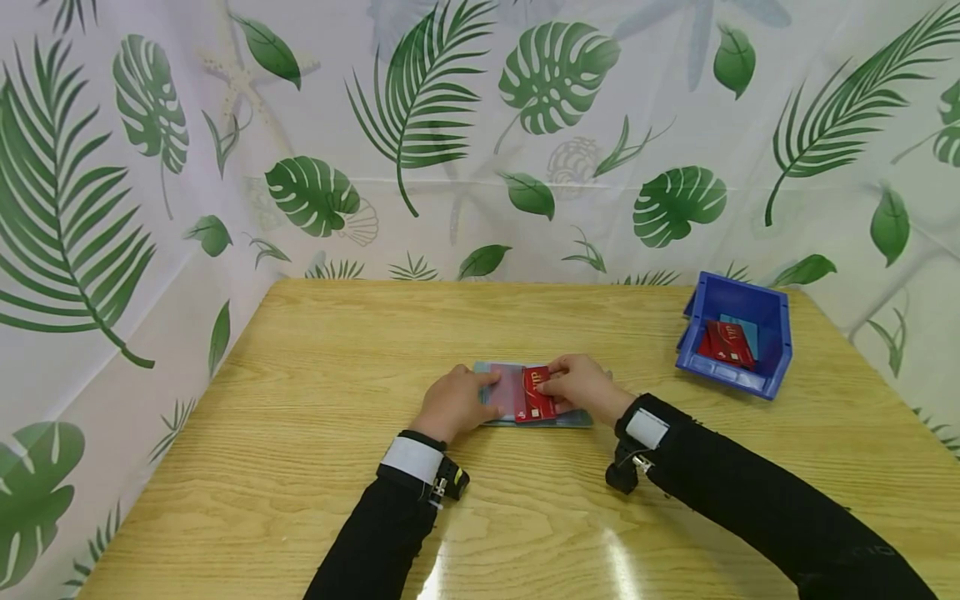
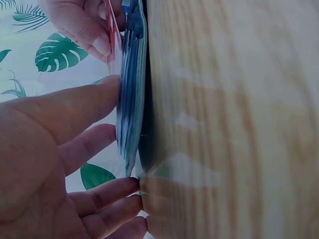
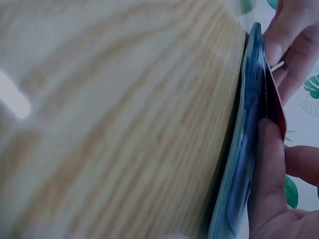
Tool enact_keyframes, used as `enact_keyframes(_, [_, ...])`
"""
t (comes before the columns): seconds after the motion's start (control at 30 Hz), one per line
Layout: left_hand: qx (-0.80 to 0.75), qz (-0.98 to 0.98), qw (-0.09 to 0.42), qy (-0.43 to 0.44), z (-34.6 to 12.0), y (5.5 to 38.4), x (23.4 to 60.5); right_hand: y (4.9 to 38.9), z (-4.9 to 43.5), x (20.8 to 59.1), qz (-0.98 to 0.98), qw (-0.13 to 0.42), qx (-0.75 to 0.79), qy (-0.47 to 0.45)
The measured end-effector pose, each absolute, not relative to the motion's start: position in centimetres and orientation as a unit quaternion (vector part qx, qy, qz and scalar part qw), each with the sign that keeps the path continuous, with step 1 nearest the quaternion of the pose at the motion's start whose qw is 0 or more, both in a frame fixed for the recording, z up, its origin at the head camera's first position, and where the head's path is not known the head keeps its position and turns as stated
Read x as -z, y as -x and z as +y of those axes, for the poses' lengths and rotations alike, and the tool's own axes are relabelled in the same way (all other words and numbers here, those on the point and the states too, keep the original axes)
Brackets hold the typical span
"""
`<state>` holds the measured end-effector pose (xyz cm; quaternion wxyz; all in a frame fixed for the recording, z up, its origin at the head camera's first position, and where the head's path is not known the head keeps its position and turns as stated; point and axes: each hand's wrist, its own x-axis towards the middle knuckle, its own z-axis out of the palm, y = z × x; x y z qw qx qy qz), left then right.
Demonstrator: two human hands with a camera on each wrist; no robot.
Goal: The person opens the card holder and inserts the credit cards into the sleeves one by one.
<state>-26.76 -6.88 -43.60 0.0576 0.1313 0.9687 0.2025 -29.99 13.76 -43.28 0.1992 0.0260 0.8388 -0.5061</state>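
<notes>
A light blue card holder (image 1: 577,419) with several thin clear pages lies open on the table. My left hand (image 1: 456,404) grips its left side, thumb on the pages and fingers around the edge, as the left wrist view shows. A pinkish see-through sleeve (image 1: 507,393) lies beside the left thumb. My right hand (image 1: 588,387) pinches a red card (image 1: 531,402) with gold lettering between thumb and fingers, over the holder's middle. In the right wrist view the red card (image 3: 277,102) stands tilted up from the pages. Whether its left edge sits inside the sleeve, I cannot tell.
A blue plastic bin (image 1: 782,354) stands at the table's back right, holding red cards (image 1: 731,343) and a light blue flat item (image 1: 747,330). Behind the wooden table (image 1: 360,333) hangs a leaf-patterned cloth (image 1: 450,225).
</notes>
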Motion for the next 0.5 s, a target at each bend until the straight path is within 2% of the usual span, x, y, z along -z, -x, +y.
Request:
enact_keyframes(0.23, [-0.204, 0.969, 0.059, -0.126, -6.9, 26.8, 43.5, 30.2, 13.1, 43.1, 0.840, 0.190, 0.508, -0.029])
enact_keyframes(0.5, [-0.208, 0.968, 0.064, -0.128, -7.0, 26.8, 43.5, 30.7, 12.6, 43.6, 0.881, 0.153, 0.448, -0.022])
